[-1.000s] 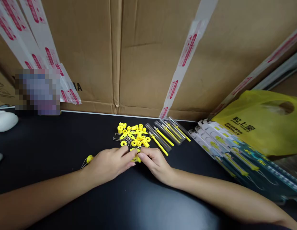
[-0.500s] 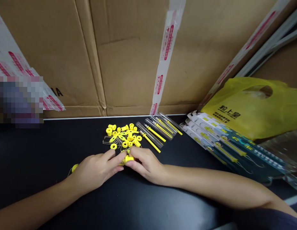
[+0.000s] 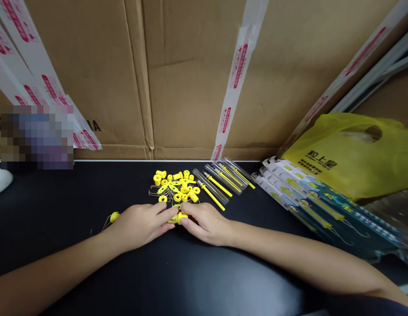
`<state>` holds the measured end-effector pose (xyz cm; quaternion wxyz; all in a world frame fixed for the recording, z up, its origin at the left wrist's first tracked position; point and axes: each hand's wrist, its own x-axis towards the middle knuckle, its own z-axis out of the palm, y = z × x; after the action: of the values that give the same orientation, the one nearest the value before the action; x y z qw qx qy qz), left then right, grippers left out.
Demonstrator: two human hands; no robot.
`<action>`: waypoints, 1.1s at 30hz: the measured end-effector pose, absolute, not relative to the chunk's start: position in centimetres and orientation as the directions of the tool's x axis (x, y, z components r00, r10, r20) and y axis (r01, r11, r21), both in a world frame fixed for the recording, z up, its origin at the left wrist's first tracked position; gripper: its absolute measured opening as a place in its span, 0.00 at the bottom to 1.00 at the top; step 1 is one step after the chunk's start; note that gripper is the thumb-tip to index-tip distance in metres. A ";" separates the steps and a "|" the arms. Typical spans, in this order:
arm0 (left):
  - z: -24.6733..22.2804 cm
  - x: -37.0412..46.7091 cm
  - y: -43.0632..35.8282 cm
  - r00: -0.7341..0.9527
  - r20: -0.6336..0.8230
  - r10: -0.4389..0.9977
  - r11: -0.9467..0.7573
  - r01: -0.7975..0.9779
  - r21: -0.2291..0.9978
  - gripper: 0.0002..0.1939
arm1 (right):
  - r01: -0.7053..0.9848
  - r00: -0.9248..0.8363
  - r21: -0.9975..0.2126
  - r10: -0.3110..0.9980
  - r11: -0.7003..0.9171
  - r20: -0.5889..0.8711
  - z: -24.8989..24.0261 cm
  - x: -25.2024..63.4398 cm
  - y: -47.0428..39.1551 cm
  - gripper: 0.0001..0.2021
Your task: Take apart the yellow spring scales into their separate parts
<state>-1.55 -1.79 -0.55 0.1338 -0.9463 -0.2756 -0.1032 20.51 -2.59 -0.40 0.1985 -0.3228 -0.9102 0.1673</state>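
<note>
My left hand (image 3: 138, 226) is closed on a yellow plastic piece (image 3: 177, 218) at the middle of the black table. From the right, my right hand (image 3: 204, 223) pinches the same piece at its other end. A yellow end with thin wire hooks (image 3: 114, 217) sticks out to the left, behind my left hand; whether it joins the held piece is hidden. Just beyond my fingers lies a pile of yellow rings, spools and wire hooks (image 3: 177, 188). Right of the pile, several clear tubes and yellow rods (image 3: 212, 196) lie slanted side by side.
Printed packages (image 3: 309, 202) are stacked on the right, with a yellow plastic bag (image 3: 348, 153) behind them. A taped cardboard box (image 3: 184, 87) stands along the back edge of the black table (image 3: 177, 281). A white object (image 3: 1, 181) is at the far left.
The view has shifted a little, so the whole scene sits further right. Both hands keep their grip on the yellow piece, and more of the hooked yellow end shows beside my left wrist.
</note>
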 end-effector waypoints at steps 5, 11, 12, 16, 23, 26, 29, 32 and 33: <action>-0.6 -1.7 -1.7 0.820 0.296 0.489 -0.813 0.552 -0.185 0.14 | 0.490 -0.771 -0.400 0.599 0.774 0.215 -0.2 21.1 -2.1 0.10; -0.6 -1.6 -1.6 0.807 0.328 0.491 -0.813 0.560 -0.161 0.14 | 0.476 -0.773 -0.423 0.596 0.771 0.216 -0.1 21.1 -2.0 0.10; -0.6 -1.6 -1.7 0.806 0.327 0.493 -0.811 0.562 -0.163 0.14 | 0.477 -0.771 -0.428 0.599 0.768 0.216 -0.1 21.1 -2.0 0.10; -0.5 -1.6 -1.8 0.805 0.327 0.495 -0.802 0.568 -0.183 0.14 | 0.474 -0.762 -0.442 0.607 0.761 0.226 -0.3 21.1 -1.9 0.10; -0.4 -1.4 -1.9 0.799 0.333 0.501 -0.804 0.572 -0.161 0.15 | 0.521 -0.710 -0.405 0.644 0.752 0.283 -0.4 20.7 -2.1 0.12; -0.4 -1.3 -1.9 0.780 0.366 0.507 -0.801 0.584 -0.134 0.14 | 0.557 -0.687 -0.369 0.663 0.744 0.299 -0.5 20.6 -2.1 0.14; -0.4 -1.3 -1.9 0.776 0.400 0.488 -0.803 0.579 -0.143 0.13 | 0.544 -0.699 -0.363 0.647 0.757 0.304 -0.6 20.7 -2.0 0.14; -0.4 -1.2 -1.7 0.776 0.413 0.476 -0.805 0.574 -0.150 0.12 | 0.529 -0.709 -0.361 0.634 0.768 0.309 -0.7 20.9 -1.9 0.14; -0.5 -1.2 -1.7 0.776 0.411 0.479 -0.804 0.576 -0.149 0.12 | 0.534 -0.705 -0.361 0.638 0.765 0.309 -0.8 20.9 -1.9 0.14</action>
<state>-1.15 -1.71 -0.46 0.1344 -0.9326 -0.2828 -0.1794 20.92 -1.89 -0.76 0.2119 -0.3202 -0.9151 0.1232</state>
